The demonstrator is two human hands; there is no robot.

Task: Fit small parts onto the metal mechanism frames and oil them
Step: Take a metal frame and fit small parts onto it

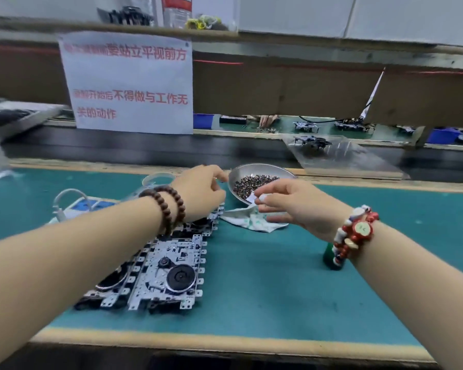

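While beside the metal dish (262, 169), right grip (286, 201) pinching white scrap (262, 197); left grip (201, 190) unclear.

We see a shiny round metal dish (262, 170) at centre, bright stamped-metal mechanism frames (171, 268) lower left, matt green bench mat (265, 289).

I note both hands raised at frame centre over the green counter (265, 284). My left hand (201, 190), fingers curled, sits at the rim of the metal dish (262, 169) of small parts (251, 182). My right hand (286, 201) pinches a white scrap beside it. Mechanism frames (169, 271) lie lower left.
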